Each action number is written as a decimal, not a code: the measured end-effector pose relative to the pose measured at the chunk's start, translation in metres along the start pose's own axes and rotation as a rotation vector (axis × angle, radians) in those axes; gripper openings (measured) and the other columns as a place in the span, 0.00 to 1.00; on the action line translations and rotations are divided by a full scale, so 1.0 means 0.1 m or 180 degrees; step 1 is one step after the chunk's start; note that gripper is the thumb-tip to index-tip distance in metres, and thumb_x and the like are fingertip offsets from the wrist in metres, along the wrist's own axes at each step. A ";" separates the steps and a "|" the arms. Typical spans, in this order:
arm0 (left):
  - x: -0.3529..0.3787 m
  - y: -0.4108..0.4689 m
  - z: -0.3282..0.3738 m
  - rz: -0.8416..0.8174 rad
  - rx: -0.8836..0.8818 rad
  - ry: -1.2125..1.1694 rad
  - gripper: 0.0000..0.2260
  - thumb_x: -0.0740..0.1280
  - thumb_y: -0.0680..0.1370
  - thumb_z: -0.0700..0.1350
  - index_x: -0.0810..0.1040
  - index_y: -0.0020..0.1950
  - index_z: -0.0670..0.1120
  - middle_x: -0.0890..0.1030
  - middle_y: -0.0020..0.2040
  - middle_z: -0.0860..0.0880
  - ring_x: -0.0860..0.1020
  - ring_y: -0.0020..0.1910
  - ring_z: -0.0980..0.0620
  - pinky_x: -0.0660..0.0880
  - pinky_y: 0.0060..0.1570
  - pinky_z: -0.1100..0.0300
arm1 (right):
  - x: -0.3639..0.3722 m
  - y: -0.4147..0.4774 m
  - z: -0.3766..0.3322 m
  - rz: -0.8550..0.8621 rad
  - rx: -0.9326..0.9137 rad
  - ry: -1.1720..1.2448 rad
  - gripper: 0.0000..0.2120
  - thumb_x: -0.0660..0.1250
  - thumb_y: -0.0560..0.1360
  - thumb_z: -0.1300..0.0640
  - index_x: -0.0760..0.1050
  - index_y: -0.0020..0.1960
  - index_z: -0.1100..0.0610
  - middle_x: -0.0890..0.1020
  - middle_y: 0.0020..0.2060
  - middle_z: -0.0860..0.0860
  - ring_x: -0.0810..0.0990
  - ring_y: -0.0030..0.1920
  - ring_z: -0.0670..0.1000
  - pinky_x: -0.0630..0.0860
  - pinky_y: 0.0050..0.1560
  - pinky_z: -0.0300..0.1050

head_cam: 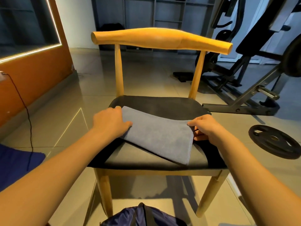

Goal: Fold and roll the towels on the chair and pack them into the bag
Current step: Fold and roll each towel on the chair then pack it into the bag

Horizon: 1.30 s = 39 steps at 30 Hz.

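Over the chair (162, 104), the left hand (110, 122) grips the towel (156, 133) at its left end, thumb on top; the right hand (206, 128) pinches its right edge, fingers curled beneath.

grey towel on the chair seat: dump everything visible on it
The towel is grey-blue with a soft, short nap, like microfibre, and a stitched hem along its right end. It looks folded into a flat band, not yet rolled, and lies slantwise on the black chair seat, its near right corner close to the front edge. The left hand grips its left end; the right hand pinches its far right corner.
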State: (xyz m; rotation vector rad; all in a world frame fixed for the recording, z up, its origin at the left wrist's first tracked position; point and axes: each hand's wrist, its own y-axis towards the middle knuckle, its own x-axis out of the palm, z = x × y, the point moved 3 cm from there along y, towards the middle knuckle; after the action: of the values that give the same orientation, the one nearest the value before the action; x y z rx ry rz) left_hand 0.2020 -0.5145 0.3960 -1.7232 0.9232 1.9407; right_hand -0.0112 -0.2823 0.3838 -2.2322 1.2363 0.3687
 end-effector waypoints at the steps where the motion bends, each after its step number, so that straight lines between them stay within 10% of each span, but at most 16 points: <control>1: 0.00 0.02 -0.16 -0.0140 -0.0240 0.0093 0.27 0.64 0.75 0.69 0.73 0.55 0.46 0.79 0.52 0.47 0.79 0.52 0.43 0.72 0.45 0.53 | -0.01 -0.01 0.00 -0.0017 0.0004 -0.0011 0.07 0.69 0.80 0.58 0.81 0.53 0.61 0.81 0.45 0.59 0.79 0.38 0.53 0.78 0.27 0.41; 5: 0.19 0.14 -0.55 -0.1097 -0.0744 -0.0635 0.34 0.66 0.70 0.75 0.78 0.54 0.44 0.80 0.44 0.45 0.79 0.43 0.47 0.77 0.43 0.54 | -0.03 -0.09 0.03 -0.0001 -0.0037 0.0141 0.04 0.69 0.79 0.62 0.80 0.51 0.63 0.80 0.42 0.60 0.80 0.35 0.55 0.79 0.29 0.43; 10: 0.23 0.36 -0.39 -0.1413 -0.0643 -0.1202 0.22 0.75 0.74 0.56 0.79 0.58 0.41 0.81 0.53 0.43 0.79 0.48 0.45 0.75 0.47 0.53 | -0.09 -0.22 0.11 0.0034 -0.0064 0.0231 0.05 0.69 0.78 0.63 0.80 0.51 0.64 0.81 0.39 0.60 0.81 0.34 0.55 0.82 0.34 0.46; 16: -0.07 0.81 0.21 -0.0188 0.0119 -0.1195 0.09 0.70 0.76 0.48 0.73 0.49 0.46 0.79 0.47 0.45 0.78 0.45 0.41 0.74 0.39 0.51 | -0.18 -0.41 0.27 0.0131 -0.0104 0.0520 0.03 0.67 0.77 0.67 0.78 0.50 0.64 0.85 0.38 0.62 0.85 0.33 0.56 0.82 0.33 0.47; 22: -0.13 0.76 0.62 0.0526 0.0360 -0.0756 0.22 0.74 0.76 0.48 0.71 0.67 0.47 0.73 0.62 0.44 0.74 0.59 0.42 0.73 0.55 0.49 | -0.05 -0.70 0.33 -0.0452 -0.0133 0.0442 0.06 0.69 0.78 0.66 0.74 0.54 0.63 0.85 0.35 0.61 0.86 0.36 0.60 0.83 0.34 0.48; 26: -0.14 -0.08 0.83 -0.0465 0.1567 -0.1897 0.06 0.75 0.75 0.49 0.81 0.46 0.50 0.80 0.39 0.55 0.79 0.40 0.56 0.74 0.41 0.59 | -0.02 -0.79 0.33 -0.0557 -0.0173 0.0304 0.03 0.68 0.79 0.64 0.74 0.51 0.63 0.86 0.39 0.64 0.85 0.36 0.60 0.83 0.34 0.48; 29: -0.09 -0.74 0.92 -0.0995 0.2231 -0.1717 0.13 0.74 0.73 0.60 0.80 0.49 0.53 0.79 0.42 0.56 0.76 0.41 0.58 0.74 0.40 0.63 | -0.03 -0.84 0.36 -0.0566 -0.0136 0.0520 0.03 0.68 0.80 0.63 0.74 0.52 0.62 0.86 0.39 0.62 0.85 0.36 0.57 0.82 0.34 0.47; 39: 0.14 -1.12 0.72 0.0474 0.2643 -0.0683 0.09 0.71 0.77 0.52 0.79 0.54 0.50 0.77 0.50 0.51 0.75 0.47 0.51 0.78 0.44 0.53 | -0.02 -0.93 0.49 -0.0548 0.0138 0.1319 0.03 0.66 0.79 0.66 0.77 0.51 0.60 0.86 0.37 0.59 0.85 0.33 0.52 0.80 0.32 0.44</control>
State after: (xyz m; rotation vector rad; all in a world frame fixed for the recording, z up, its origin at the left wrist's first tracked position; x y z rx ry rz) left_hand 0.2222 -0.3871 0.3604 -0.9683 1.5154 1.4441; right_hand 0.0674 -0.2127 0.3763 -2.4304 1.2205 -0.1965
